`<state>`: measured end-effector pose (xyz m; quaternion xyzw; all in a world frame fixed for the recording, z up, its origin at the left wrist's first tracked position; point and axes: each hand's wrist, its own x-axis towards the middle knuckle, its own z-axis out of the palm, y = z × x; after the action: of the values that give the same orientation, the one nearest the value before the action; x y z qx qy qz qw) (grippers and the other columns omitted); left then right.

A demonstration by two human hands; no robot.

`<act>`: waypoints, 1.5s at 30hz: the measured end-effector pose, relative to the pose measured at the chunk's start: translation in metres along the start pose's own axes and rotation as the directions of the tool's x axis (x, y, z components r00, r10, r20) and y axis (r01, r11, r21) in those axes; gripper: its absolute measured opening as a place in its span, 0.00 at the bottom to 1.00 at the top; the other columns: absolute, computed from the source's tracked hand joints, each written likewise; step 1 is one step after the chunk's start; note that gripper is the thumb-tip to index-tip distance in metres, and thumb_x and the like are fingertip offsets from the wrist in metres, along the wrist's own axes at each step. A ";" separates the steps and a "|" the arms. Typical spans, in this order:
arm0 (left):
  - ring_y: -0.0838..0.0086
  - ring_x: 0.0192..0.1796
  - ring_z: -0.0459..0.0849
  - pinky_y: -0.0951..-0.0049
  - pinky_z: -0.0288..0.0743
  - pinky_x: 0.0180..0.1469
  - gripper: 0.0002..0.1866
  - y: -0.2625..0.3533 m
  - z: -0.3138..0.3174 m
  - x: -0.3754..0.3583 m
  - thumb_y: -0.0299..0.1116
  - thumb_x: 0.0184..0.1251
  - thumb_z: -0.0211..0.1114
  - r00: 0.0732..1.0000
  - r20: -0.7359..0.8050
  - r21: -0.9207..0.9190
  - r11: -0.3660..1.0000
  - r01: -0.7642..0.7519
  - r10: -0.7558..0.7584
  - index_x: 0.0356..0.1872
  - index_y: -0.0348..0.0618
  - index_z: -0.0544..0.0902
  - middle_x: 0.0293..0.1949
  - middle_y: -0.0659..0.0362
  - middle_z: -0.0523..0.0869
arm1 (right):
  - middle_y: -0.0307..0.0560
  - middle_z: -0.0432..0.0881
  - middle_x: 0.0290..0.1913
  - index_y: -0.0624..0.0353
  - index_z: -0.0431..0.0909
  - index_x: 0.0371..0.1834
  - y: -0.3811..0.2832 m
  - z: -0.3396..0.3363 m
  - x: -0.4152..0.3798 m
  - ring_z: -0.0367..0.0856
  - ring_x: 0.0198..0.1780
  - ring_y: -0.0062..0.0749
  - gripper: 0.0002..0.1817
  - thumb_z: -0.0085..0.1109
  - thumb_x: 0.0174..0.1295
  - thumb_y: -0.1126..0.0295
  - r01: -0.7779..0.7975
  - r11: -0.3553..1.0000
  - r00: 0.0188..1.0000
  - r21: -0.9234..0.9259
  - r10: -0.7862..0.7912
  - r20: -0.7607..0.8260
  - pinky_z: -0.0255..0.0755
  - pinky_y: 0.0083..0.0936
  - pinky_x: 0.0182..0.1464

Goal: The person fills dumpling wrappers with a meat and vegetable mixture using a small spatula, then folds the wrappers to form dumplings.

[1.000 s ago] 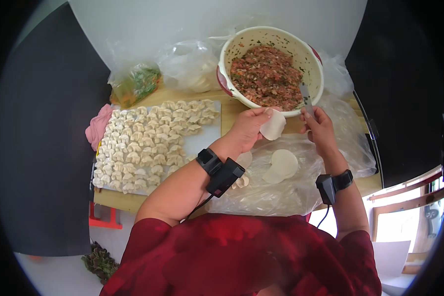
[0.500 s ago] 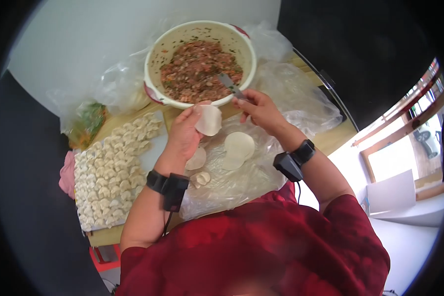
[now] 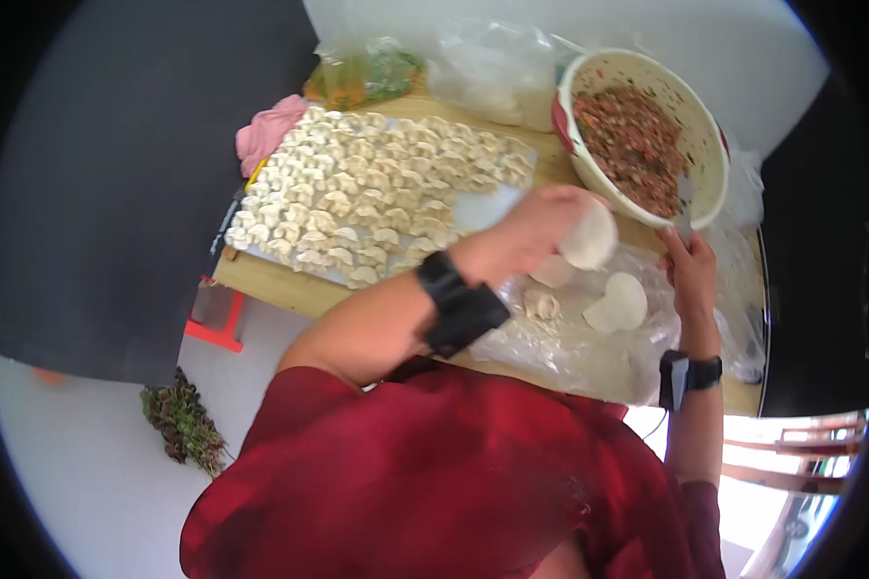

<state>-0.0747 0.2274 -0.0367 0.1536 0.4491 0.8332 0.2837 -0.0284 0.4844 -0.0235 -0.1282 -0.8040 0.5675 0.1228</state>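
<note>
A round dough wrapper (image 3: 590,237) is held by its edge in my left hand (image 3: 546,227), just in front of the cream bowl (image 3: 601,176). My right hand (image 3: 690,270) grips a flat metal spatula (image 3: 685,198), whose blade reaches over the near rim of that bowl. Minced meat filling (image 3: 632,145) flecked with green and orange lies inside. Below my hands, more wrappers (image 3: 620,303) overlap on a clear plastic sheet (image 3: 589,355). Nearby sits a small crumpled piece of dough (image 3: 541,305), and another wrapper (image 3: 552,272) partly shows beneath my left hand.
Rows of folded dumplings (image 3: 357,193) cover much of a pale board (image 3: 488,207) to the left. Behind it are a bag of greens (image 3: 367,72), a pink cloth (image 3: 269,135) and plastic bags (image 3: 488,72). Leafy plants (image 3: 183,425) lie on the floor.
The view has swung left, so the bowl and hands now appear farther right and more of the dumpling board shows. My hands still hold the wrapper and the spatula.
</note>
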 end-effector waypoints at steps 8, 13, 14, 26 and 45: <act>0.67 0.50 0.85 0.65 0.82 0.51 0.14 0.050 -0.048 -0.052 0.29 0.73 0.55 0.968 -0.246 0.298 0.947 0.118 -0.043 0.56 0.37 0.76 0.47 0.52 0.84 | 0.34 0.79 0.25 0.60 0.82 0.38 0.001 0.001 0.003 0.72 0.20 0.13 0.15 0.66 0.61 0.59 -0.005 0.998 1.000 0.070 0.004 0.009 0.56 0.15 0.19; 0.73 0.43 0.85 0.73 0.81 0.45 0.12 0.035 -0.076 -0.046 0.27 0.73 0.54 0.974 -0.225 0.620 0.768 0.161 -0.023 0.53 0.38 0.79 0.43 0.56 0.84 | 0.36 0.82 0.30 0.62 0.82 0.39 0.001 0.002 0.005 0.73 0.21 0.14 0.16 0.67 0.61 0.59 0.001 0.995 1.000 0.099 -0.003 0.014 0.57 0.15 0.19; 0.73 0.43 0.85 0.73 0.81 0.45 0.12 0.035 -0.074 -0.045 0.27 0.73 0.54 0.973 -0.230 0.615 0.772 0.161 -0.020 0.53 0.38 0.79 0.43 0.56 0.84 | 0.37 0.83 0.31 0.62 0.82 0.39 0.000 0.003 0.006 0.73 0.21 0.14 0.16 0.67 0.61 0.59 0.007 0.995 1.000 0.097 -0.007 0.002 0.57 0.15 0.19; 0.76 0.43 0.83 0.75 0.77 0.45 0.14 0.025 -0.051 -0.043 0.23 0.70 0.55 0.967 0.008 0.601 0.774 0.199 -0.255 0.53 0.42 0.79 0.42 0.56 0.85 | 0.39 0.83 0.32 0.62 0.81 0.39 -0.004 0.002 0.005 0.73 0.23 0.16 0.16 0.65 0.62 0.58 -0.012 1.000 1.000 0.019 0.012 0.013 0.57 0.15 0.20; 0.66 0.45 0.87 0.70 0.79 0.48 0.16 0.128 -0.229 -0.312 0.16 0.63 0.56 0.356 -0.330 0.761 0.023 0.648 0.874 0.51 0.38 0.79 0.45 0.50 0.86 | 0.40 0.83 0.37 0.59 0.78 0.42 0.013 -0.004 0.021 0.72 0.21 0.11 0.16 0.66 0.62 0.57 -0.049 0.994 0.999 0.096 0.049 0.007 0.50 0.10 0.15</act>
<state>0.0131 -0.1704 -0.0562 -0.1405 0.9143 0.1890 -0.3294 -0.0461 0.4994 -0.0329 -0.1407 -0.7725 0.6088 0.1132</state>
